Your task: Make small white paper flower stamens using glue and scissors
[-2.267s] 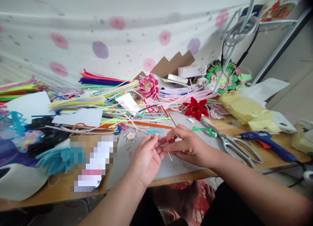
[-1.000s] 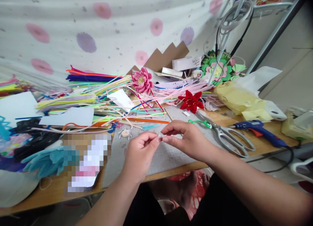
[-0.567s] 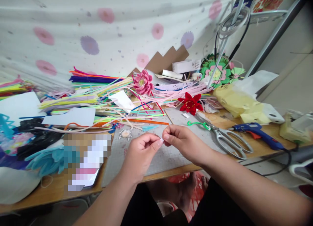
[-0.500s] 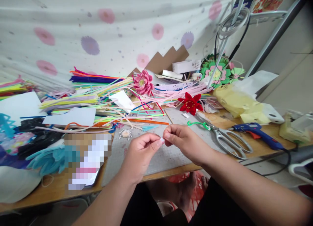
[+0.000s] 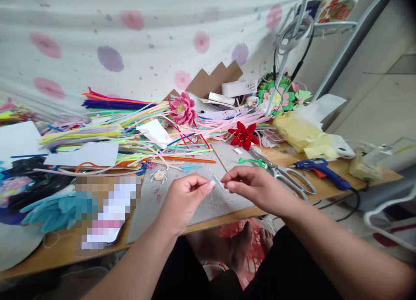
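My left hand [image 5: 188,200] is closed in a pinch over the grey cutting mat [image 5: 195,213], with a small white piece [image 5: 212,183] between thumb and forefinger. Facing it, my right hand [image 5: 256,185] has its thumb and forefinger slightly parted. A thin whitish strip [image 5: 219,184] shows at the right fingertips; whether they grip it is unclear. Tiny pale bits appear around the fingers, too small to name. Beyond the hands are a red fuzzy flower [image 5: 244,136], a green curled stem [image 5: 251,161] and a small cream disc with white strands [image 5: 159,175].
Large scissors [image 5: 292,179] and a blue glue gun [image 5: 325,172] with a cable lie right. Bundles of coloured pipe cleaners [image 5: 120,103] and a pink flower [image 5: 183,108] fill the back. A blurred-out phone-like object [image 5: 110,213] and blue fuzzy loops [image 5: 58,211] sit left.
The fingertips have moved apart, and my right thumb and forefinger have loosened from their pinch. A thin whitish strip now shows between the hands. The view has shifted slightly right.
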Tool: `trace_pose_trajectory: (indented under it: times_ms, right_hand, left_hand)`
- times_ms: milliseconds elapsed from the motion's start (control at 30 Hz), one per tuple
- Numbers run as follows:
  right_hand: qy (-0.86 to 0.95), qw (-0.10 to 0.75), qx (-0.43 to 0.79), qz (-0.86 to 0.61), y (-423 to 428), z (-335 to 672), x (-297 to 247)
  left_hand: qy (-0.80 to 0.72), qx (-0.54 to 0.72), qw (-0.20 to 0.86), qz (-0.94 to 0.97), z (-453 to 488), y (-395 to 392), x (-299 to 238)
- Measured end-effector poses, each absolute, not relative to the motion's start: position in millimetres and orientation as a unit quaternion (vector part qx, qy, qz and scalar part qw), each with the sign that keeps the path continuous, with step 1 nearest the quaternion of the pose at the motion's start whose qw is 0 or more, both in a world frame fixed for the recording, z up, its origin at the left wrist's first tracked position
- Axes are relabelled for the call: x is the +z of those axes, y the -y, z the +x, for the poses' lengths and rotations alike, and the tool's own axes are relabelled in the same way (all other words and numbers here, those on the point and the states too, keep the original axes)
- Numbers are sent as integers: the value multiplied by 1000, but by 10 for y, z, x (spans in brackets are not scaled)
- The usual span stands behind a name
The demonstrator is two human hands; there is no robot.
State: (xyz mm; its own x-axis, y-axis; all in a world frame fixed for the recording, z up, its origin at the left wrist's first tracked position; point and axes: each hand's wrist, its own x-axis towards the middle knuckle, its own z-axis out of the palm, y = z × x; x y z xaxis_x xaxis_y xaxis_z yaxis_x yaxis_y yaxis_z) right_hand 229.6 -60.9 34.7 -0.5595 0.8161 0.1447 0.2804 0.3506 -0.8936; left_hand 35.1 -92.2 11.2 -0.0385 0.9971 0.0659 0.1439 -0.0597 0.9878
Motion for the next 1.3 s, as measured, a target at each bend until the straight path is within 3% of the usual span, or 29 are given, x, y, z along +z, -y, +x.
trace_pose_trajectory:
  times_ms: [133, 467, 633, 733, 900, 1000, 1167, 1300]
  right_hand:
    - [742, 355, 420, -382, 593, 2118, 263]
    - [744, 340, 419, -394, 599, 2107, 231]
    - [726, 279, 108, -619, 177, 2858, 373]
    - [617, 237, 37, -750, 100, 3603, 302]
    - [578, 58, 18, -814, 83, 4169, 29]
    - [577, -3, 8, -817, 26, 4212, -47]
    - [541, -11, -1, -841, -30, 4358, -32]
    - [510, 24, 63, -857, -95, 4494, -124]
  left_hand:
    - [-537, 448, 422, 577, 461, 945, 162]
    - [-495, 455, 491, 554, 422, 934, 52]
    - [-554, 481, 471, 490, 228, 869, -53]
    - [-571, 495, 479, 447, 120, 781, -79]
    - [-551, 499, 512, 431, 119, 732, -82]
    - [-542, 518, 523, 405, 123, 733, -78]
    - [-541, 529, 515, 403, 82, 756, -75]
    - [-546, 541, 505, 393, 54, 727, -2]
